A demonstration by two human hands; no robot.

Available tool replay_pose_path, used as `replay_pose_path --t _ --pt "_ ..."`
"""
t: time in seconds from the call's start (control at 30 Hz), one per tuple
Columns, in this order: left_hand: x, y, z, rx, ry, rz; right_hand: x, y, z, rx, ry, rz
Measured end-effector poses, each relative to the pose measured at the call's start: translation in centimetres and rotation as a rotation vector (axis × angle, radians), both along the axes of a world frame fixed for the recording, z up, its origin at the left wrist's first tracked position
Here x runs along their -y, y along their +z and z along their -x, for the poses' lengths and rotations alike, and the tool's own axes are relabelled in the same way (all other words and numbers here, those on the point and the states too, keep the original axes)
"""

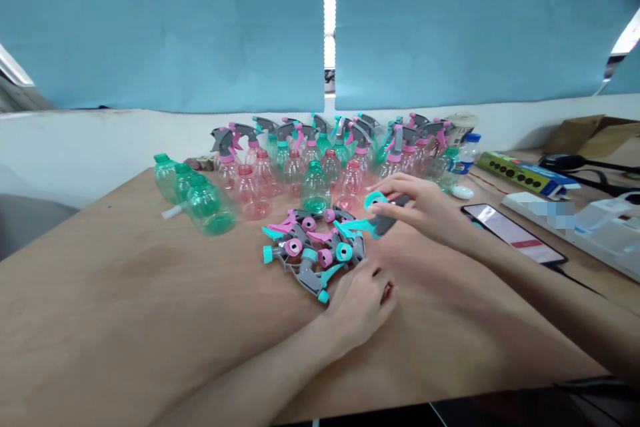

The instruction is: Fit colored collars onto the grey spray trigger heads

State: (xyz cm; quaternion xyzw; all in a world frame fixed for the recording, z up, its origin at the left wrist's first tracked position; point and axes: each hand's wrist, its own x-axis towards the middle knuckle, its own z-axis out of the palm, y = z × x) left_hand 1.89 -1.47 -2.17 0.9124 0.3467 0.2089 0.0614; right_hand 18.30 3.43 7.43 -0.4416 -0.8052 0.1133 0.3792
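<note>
held spray head [385,221] (teal-and-grey) protrudes leftward from the right grip [425,203]

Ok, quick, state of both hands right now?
Left hand: fingers curled beside the pile of spray heads; can't tell if it holds anything.
Right hand: closed on a grey-and-turquoise spray head.

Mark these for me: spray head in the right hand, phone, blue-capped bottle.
Held spray head [384,225]: head view, on its grey body.
Phone [514,233]: head view, on the lit screen.
Blue-capped bottle [465,160]: head view, on the side, below the cap.
</note>
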Motion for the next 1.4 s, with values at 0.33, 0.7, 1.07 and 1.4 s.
replay_pose_path --t 0.33,0.7,1.07,1.4 --pt "-1.0 0.0 0.2 -0.040 0.166 -0.090 1.9 -5.1 -3.7 0.078 -0.098 0.198" --pt "-1.8 0.8 1.1 0.119 0.162 -0.145 4.0 -8.3 -1.3 0.075 -0.051 0.067" --pt "-0.2 1.9 1.4 0.575 -0.035 -0.188 5.1 -11.6 3.9 0.362 0.056 -0.237" --pt "-0.7 1.9 1.4 0.609 -0.008 -0.134 4.0 -10.8 5.1 0.272 0.154 -0.092"
